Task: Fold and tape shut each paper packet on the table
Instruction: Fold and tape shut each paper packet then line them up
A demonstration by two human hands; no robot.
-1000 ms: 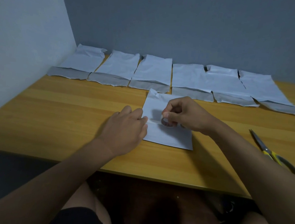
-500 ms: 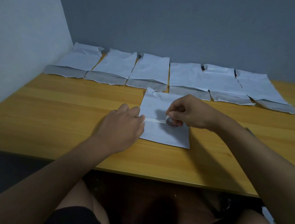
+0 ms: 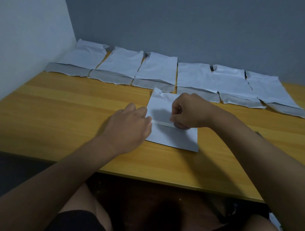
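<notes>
A folded white paper packet (image 3: 172,137) lies flat in the middle of the wooden table (image 3: 75,109). My right hand (image 3: 190,112) grips a small tape roll (image 3: 180,126) that sits on the packet. A strip of tape (image 3: 161,123) runs from the roll leftward across the packet's fold. My left hand (image 3: 129,126) rests at the packet's left edge, its fingertips pressing the free end of the strip down. Most of the roll is hidden under my right fingers.
Several white packets (image 3: 157,68) with open grey flaps lie in a row along the back of the table, against the grey wall. A white wall stands at the left. My legs show below the table's near edge.
My right hand has drawn the tape roll rightward across the packet, leaving a longer strip behind it. The view has shifted, and the scissors at the right have left it.
</notes>
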